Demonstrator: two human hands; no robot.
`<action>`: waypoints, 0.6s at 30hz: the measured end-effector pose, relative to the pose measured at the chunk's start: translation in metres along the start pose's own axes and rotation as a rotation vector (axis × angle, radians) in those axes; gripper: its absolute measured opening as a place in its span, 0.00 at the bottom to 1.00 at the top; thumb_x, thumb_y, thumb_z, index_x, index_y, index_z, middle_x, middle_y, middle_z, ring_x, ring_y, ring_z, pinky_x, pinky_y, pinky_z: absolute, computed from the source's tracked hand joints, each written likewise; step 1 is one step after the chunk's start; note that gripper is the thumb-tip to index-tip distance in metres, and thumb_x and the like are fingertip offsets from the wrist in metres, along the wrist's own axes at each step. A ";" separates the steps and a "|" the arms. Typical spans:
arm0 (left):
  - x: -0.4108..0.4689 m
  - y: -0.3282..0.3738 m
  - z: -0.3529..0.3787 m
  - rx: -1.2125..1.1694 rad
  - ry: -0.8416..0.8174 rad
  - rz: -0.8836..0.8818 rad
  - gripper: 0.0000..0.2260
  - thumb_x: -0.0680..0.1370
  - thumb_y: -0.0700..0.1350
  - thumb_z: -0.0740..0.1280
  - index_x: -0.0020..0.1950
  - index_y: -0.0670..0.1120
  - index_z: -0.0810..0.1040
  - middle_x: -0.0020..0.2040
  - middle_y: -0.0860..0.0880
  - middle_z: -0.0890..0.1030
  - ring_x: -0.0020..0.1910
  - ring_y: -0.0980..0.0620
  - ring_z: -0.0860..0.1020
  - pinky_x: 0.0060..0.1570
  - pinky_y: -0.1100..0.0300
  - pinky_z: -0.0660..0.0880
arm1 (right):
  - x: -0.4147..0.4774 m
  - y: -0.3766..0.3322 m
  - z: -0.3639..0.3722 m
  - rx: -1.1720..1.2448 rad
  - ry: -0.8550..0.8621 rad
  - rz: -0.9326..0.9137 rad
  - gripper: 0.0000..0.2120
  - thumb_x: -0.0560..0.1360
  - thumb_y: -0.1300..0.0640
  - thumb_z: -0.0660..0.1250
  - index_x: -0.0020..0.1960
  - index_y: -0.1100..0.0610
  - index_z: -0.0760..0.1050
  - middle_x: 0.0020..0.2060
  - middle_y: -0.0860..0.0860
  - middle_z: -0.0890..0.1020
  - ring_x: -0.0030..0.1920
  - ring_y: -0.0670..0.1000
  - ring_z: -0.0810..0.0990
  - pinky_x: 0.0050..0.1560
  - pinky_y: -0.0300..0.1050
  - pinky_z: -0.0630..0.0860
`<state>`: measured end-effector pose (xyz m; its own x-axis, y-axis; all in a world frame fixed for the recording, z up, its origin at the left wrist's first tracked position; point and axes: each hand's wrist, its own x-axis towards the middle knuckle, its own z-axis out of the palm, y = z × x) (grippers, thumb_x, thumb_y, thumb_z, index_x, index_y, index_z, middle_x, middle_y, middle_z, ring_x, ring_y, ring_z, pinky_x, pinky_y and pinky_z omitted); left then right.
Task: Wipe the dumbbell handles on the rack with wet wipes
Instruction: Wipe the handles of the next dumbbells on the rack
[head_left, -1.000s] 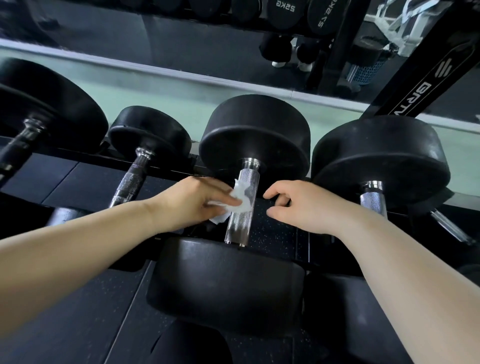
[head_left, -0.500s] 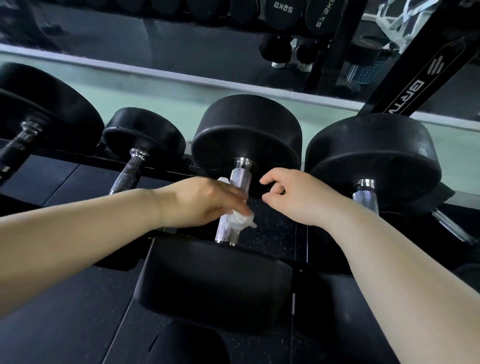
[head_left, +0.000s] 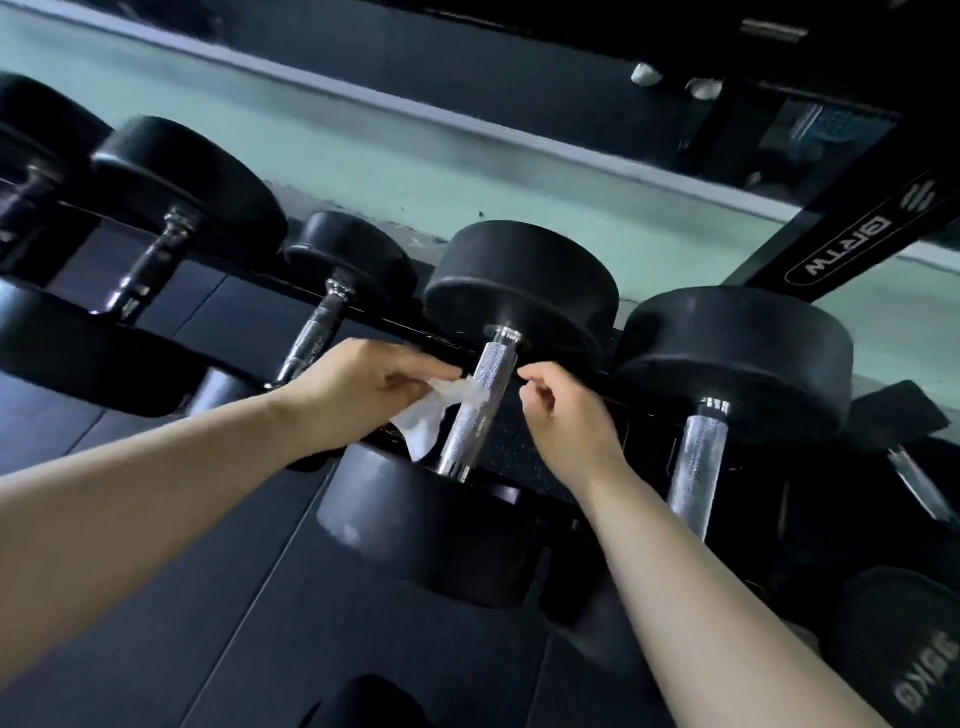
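A black dumbbell lies on the rack with its knurled silver handle (head_left: 478, 405) running toward me in the middle of the view. My left hand (head_left: 358, 389) holds a crumpled white wet wipe (head_left: 436, 415) against the left side of that handle. My right hand (head_left: 561, 410) hovers just right of the handle, fingers curled and pinched near it, holding nothing that I can see. The near head of this dumbbell (head_left: 431, 525) sits below both hands.
More black dumbbells sit on the rack: one with a silver handle (head_left: 696, 462) to the right, several with thinner handles (head_left: 317, 332) to the left. A black rack upright (head_left: 852, 234) slants at the upper right. Pale green wall runs behind.
The view has tilted and shifted, bringing more dumbbells on the left into sight. The wipe has slid off the front of the handle to its left side and hangs looser from my left hand.
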<state>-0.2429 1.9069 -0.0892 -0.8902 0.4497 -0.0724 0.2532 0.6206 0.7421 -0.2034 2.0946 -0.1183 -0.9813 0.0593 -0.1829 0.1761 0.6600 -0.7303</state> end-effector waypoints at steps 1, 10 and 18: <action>-0.009 0.008 -0.011 -0.044 0.051 -0.073 0.16 0.75 0.33 0.65 0.54 0.54 0.77 0.45 0.61 0.77 0.35 0.81 0.71 0.41 0.85 0.64 | -0.006 -0.007 -0.003 0.067 0.013 0.049 0.13 0.77 0.59 0.58 0.60 0.56 0.73 0.49 0.50 0.79 0.53 0.50 0.76 0.43 0.34 0.64; -0.101 0.127 -0.108 -0.771 0.253 -0.483 0.09 0.75 0.34 0.65 0.41 0.48 0.78 0.31 0.57 0.81 0.33 0.60 0.77 0.35 0.67 0.74 | -0.081 -0.160 -0.061 0.830 -0.507 0.323 0.19 0.67 0.42 0.68 0.52 0.54 0.75 0.44 0.45 0.82 0.44 0.41 0.81 0.44 0.34 0.76; -0.150 0.126 -0.163 -0.806 0.139 -0.535 0.17 0.68 0.37 0.73 0.53 0.47 0.74 0.45 0.50 0.81 0.44 0.52 0.80 0.42 0.61 0.78 | -0.108 -0.246 -0.055 0.682 -0.323 0.423 0.02 0.74 0.62 0.65 0.43 0.56 0.75 0.36 0.51 0.78 0.36 0.49 0.75 0.37 0.42 0.72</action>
<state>-0.1396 1.8127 0.1240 -0.8622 0.1246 -0.4911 -0.4857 0.0725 0.8711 -0.1455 1.9671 0.1178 -0.7710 -0.0850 -0.6311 0.6311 0.0304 -0.7751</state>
